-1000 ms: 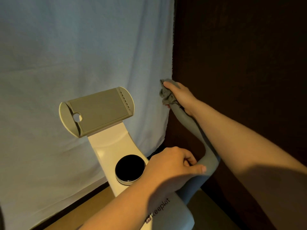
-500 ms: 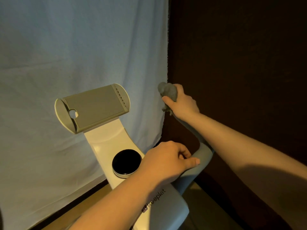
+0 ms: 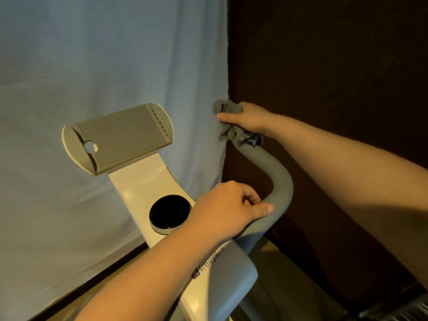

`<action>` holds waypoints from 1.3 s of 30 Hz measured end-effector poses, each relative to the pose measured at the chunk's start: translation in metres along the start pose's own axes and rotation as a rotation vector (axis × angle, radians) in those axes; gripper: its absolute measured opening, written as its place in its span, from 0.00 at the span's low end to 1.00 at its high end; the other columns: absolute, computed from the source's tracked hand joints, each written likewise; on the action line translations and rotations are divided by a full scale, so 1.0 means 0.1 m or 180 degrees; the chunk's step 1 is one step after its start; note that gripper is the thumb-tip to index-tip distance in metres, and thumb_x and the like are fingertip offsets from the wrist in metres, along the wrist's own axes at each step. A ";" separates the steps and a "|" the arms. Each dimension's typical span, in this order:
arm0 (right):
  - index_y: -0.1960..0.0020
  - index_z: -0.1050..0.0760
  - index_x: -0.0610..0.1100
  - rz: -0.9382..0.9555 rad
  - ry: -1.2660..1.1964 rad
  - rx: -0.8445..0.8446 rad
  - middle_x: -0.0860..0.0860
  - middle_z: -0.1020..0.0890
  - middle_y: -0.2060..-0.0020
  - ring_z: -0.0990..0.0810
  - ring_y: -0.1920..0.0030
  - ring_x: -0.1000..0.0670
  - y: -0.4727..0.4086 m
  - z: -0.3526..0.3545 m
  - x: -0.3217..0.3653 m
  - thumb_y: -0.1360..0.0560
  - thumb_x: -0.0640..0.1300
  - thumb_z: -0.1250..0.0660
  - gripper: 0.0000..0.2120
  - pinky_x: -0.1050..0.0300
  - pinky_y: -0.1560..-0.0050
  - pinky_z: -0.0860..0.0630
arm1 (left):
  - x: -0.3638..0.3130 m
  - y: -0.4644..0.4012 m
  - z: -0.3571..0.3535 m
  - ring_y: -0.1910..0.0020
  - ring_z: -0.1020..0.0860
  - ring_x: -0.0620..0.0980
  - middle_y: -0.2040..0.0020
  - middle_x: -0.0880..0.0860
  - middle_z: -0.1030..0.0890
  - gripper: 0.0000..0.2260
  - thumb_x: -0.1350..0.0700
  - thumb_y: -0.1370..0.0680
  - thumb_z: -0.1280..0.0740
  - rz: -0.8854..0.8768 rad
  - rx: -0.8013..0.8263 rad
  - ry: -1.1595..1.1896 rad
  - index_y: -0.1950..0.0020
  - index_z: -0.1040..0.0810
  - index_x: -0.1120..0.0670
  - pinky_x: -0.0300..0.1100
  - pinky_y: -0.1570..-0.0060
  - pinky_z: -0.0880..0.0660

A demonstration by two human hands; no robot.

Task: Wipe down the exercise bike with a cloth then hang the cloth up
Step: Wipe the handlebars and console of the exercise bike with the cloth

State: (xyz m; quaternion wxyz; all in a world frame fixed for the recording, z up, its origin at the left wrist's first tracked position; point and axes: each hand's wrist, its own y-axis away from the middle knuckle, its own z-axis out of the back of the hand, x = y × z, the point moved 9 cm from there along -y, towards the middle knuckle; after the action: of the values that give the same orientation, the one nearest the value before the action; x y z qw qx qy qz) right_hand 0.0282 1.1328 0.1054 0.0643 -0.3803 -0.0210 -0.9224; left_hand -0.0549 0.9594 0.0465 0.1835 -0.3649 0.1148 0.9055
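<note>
The exercise bike's white column [image 3: 143, 181] rises in the middle, with a grey tablet holder [image 3: 120, 137] on top and a round black display [image 3: 169, 214] below it. A grey padded handlebar [image 3: 278, 181] curves up to the right. My right hand [image 3: 250, 119] grips a crumpled grey cloth [image 3: 234, 133] wrapped over the handlebar's upper end. My left hand [image 3: 229, 212] curls round the lower bend of the same handlebar, thumb pressed along it. The handlebar's tip is hidden under the cloth.
A pale blue sheet [image 3: 92, 66] hangs behind the bike on the left. A dark brown wall [image 3: 324, 66] fills the right side, close behind the handlebar. Tan floor [image 3: 278, 262] shows below.
My right hand has slid the cloth a little down the handlebar end and turned over it, with more cloth bunched below the hand. My left hand keeps its hold on the bend.
</note>
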 end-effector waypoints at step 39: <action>0.31 0.34 0.47 0.0152 -0.0339 -0.0666 0.53 0.25 0.40 0.26 0.42 0.53 -0.14 -0.02 0.21 0.39 0.56 0.19 0.43 0.60 0.44 0.28 | 0.01 -0.03 -0.03 0.64 0.25 0.40 0.65 0.43 0.23 0.16 0.36 0.27 0.33 -0.0098 0.0066 -0.0077 0.48 0.20 0.45 0.40 0.63 0.29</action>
State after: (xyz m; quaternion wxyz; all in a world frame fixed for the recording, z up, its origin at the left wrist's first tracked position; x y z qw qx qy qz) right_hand 0.0100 1.1446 0.1190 0.0450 -0.4337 0.0811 -0.8963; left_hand -0.0521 0.9617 0.0437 0.2025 -0.3537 0.1164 0.9057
